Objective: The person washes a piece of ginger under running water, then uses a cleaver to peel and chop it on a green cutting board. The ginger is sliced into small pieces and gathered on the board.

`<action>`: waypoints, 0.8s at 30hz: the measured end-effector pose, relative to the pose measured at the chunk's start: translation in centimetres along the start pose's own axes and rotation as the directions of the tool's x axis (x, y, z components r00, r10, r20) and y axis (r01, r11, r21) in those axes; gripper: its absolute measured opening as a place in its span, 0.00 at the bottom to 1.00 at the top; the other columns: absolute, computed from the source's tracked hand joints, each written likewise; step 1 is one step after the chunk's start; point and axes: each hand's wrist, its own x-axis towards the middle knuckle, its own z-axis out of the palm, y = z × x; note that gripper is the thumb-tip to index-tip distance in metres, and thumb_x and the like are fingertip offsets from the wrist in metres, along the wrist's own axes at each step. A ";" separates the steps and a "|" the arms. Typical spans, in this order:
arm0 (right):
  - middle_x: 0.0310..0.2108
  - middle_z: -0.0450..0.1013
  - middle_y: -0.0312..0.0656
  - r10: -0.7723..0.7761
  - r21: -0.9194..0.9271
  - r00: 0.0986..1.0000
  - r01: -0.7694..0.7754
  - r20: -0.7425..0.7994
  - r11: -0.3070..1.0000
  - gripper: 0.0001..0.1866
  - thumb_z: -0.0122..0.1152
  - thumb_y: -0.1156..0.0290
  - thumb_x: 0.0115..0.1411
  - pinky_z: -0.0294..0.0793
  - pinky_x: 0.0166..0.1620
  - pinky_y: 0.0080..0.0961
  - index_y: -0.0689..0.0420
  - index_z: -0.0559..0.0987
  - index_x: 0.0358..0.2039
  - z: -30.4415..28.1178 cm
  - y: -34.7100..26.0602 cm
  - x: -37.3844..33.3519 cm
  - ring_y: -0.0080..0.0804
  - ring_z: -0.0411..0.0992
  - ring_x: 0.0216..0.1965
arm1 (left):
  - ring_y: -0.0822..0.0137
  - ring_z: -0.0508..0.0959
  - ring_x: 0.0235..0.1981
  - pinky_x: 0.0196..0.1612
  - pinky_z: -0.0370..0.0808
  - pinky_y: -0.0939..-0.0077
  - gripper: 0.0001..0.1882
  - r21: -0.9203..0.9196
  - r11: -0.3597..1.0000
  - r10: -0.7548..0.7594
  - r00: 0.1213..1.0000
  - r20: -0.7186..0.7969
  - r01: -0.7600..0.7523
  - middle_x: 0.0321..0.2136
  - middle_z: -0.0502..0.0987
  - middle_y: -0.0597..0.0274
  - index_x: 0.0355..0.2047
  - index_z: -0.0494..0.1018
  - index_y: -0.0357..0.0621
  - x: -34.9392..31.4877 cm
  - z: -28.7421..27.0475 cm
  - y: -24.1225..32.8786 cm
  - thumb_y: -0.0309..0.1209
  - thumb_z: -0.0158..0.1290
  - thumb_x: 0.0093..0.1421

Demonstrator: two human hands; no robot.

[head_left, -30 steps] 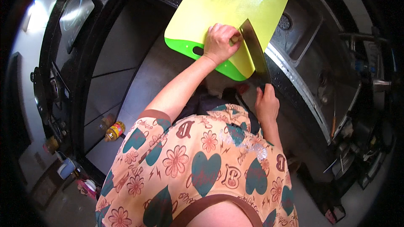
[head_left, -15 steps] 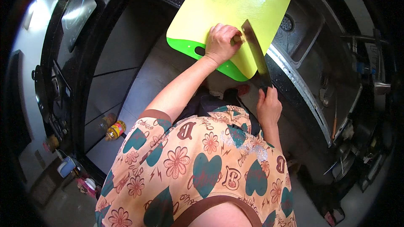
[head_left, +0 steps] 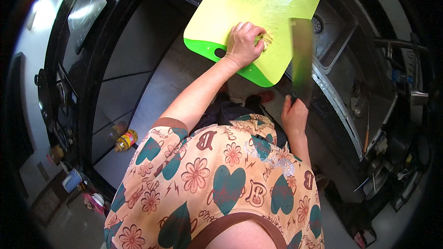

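Left hand (head_left: 246, 44) pinches pale food (head_left: 267, 41) poking out at its right; right hand (head_left: 294, 116) clasps a cleaver (head_left: 302, 50).

Cutting board (head_left: 247, 7) glowed lime-yellow, bright green at handle end (head_left: 197, 47)! Food pieces (head_left: 267, 40) showed pale yellow; shirt (head_left: 217, 166) ran peach, teal hearts (head_left: 229, 190), reddish flowers (head_left: 195, 175), brown collar (head_left: 240, 216).

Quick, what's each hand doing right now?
Left hand: closed on pale yellow food on the cutting board.
Right hand: closed, holding the knife.
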 end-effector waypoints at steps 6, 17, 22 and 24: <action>0.45 0.70 0.57 0.023 0.001 0.994 -0.023 0.105 1.000 0.14 0.54 0.71 0.61 0.75 0.32 0.44 0.65 0.69 0.44 0.3 -0.1 -0.4 0.57 0.74 0.31 | 0.59 0.76 0.34 0.41 0.72 0.66 0.07 0.087 0.993 -0.084 0.990 0.115 0.074 0.27 0.77 0.62 0.28 0.78 0.48 1.1 -0.8 0.8 0.32 0.60 0.46; 0.45 0.71 0.54 0.049 -0.021 0.986 -0.047 0.161 0.999 0.18 0.54 0.70 0.62 0.74 0.33 0.45 0.61 0.67 0.51 0.8 -0.2 -0.1 0.57 0.73 0.33 | 0.62 0.78 0.30 0.37 0.74 0.67 0.08 0.132 0.985 -0.119 0.992 0.045 0.112 0.22 0.78 0.66 0.22 0.79 0.49 1.1 -0.4 0.3 0.37 0.64 0.45; 0.46 0.70 0.54 -0.006 0.003 0.996 0.006 0.092 1.000 0.16 0.53 0.68 0.62 0.74 0.33 0.45 0.62 0.69 0.49 0.2 -0.3 -0.1 0.57 0.74 0.32 | 0.60 0.77 0.30 0.35 0.72 0.66 0.08 0.103 0.991 -0.090 0.996 0.017 0.088 0.21 0.76 0.65 0.20 0.77 0.50 1.3 -0.2 0.9 0.37 0.64 0.45; 0.46 0.70 0.53 0.014 -0.004 0.991 -0.013 0.132 1.000 0.15 0.53 0.68 0.63 0.74 0.33 0.45 0.62 0.70 0.48 0.2 -0.8 0.0 0.57 0.74 0.31 | 0.60 0.75 0.31 0.39 0.70 0.64 0.08 0.123 0.986 -0.105 0.993 -0.043 0.110 0.22 0.76 0.66 0.19 0.76 0.53 0.6 0.4 0.0 0.37 0.65 0.43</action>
